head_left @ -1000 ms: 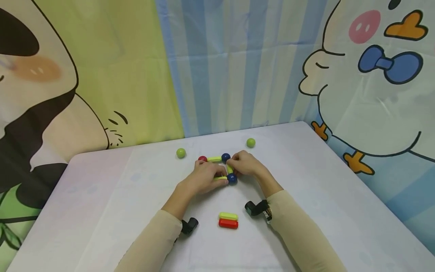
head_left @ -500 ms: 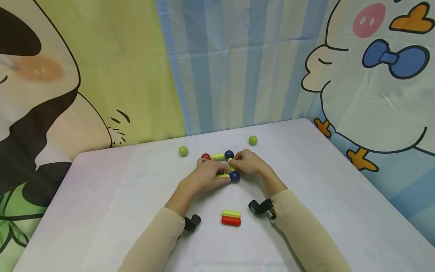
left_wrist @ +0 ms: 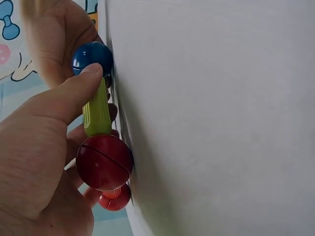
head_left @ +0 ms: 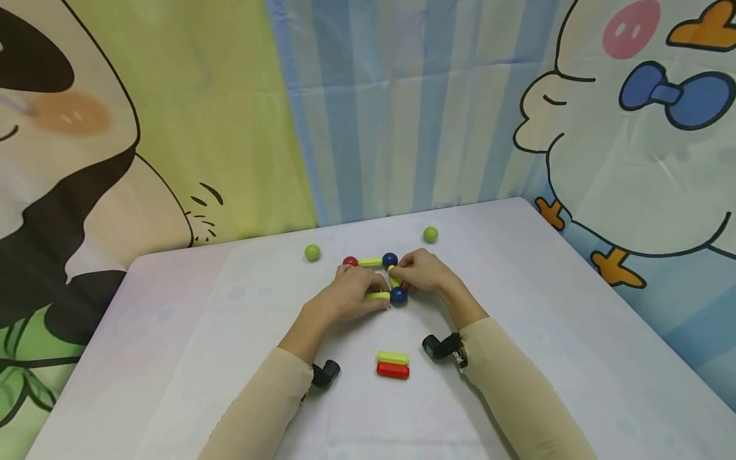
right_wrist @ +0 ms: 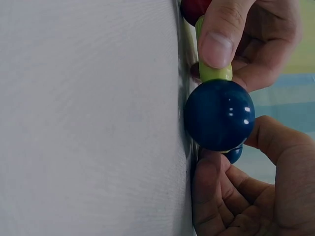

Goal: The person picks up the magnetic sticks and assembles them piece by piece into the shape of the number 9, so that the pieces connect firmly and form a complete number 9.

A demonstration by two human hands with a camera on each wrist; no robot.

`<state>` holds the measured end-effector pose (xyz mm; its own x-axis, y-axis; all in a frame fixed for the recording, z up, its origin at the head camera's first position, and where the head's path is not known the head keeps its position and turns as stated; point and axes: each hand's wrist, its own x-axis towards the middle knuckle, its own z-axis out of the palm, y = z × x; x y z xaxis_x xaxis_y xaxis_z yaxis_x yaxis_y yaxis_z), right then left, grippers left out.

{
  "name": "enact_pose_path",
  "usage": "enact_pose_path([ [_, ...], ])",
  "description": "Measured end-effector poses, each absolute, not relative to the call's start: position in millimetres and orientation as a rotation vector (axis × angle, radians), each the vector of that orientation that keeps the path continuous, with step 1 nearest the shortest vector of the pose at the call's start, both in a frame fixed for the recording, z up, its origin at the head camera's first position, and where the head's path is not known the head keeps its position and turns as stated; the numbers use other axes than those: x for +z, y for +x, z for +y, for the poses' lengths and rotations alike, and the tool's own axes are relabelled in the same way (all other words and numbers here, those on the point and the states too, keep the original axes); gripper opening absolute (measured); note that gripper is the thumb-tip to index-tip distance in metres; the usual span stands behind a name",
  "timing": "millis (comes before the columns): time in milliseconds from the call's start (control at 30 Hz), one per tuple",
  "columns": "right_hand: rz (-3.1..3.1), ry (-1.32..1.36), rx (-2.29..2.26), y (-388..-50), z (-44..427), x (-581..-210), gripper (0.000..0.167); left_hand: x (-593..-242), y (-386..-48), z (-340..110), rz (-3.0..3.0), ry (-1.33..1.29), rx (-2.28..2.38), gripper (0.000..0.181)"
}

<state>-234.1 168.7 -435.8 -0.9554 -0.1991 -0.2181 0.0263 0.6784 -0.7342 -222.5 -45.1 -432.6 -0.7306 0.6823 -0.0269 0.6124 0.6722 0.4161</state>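
A frame of balls and yellow-green rods lies on the table, with a near blue ball, a far blue ball and a red ball at its far left. My left hand grips the near rod, thumb along it beside the blue ball. In the left wrist view a large red ball and a smaller red ball sit by my palm. My right hand pinches the right-side rod between the two blue balls; its fingertips are partly hidden behind the blue ball in the right wrist view.
Two green balls, one left and one right, lie beyond the frame on the white table. Nearer, a yellow-green rod lies against a red rod between the forearms. Patterned curtains stand behind the table.
The head view has shifted slightly, so everything sits a little differently in it. Both hands keep their places on the frame, with only slight finger movement at the right-side rod.
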Motion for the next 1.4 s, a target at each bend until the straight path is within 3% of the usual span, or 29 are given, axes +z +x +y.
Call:
enact_pose_path([
  [200,2.598,-0.140,-1.177,-231,169,-436,0.029,-433,-224,-49,2.724,1.069,0.609,0.022],
  [433,2.614,-0.138,-1.161,-232,170,-439,0.032,-431,-225,-65,2.781,1.048,0.654,0.038],
  [1000,2.597,-0.129,-1.186,-232,173,-440,0.034,-434,-229,-118,2.806,0.593,0.816,0.086],
  [1400,2.591,-0.113,-1.206,-225,174,-437,0.040,-441,-234,-123,2.730,0.670,0.927,0.088],
])
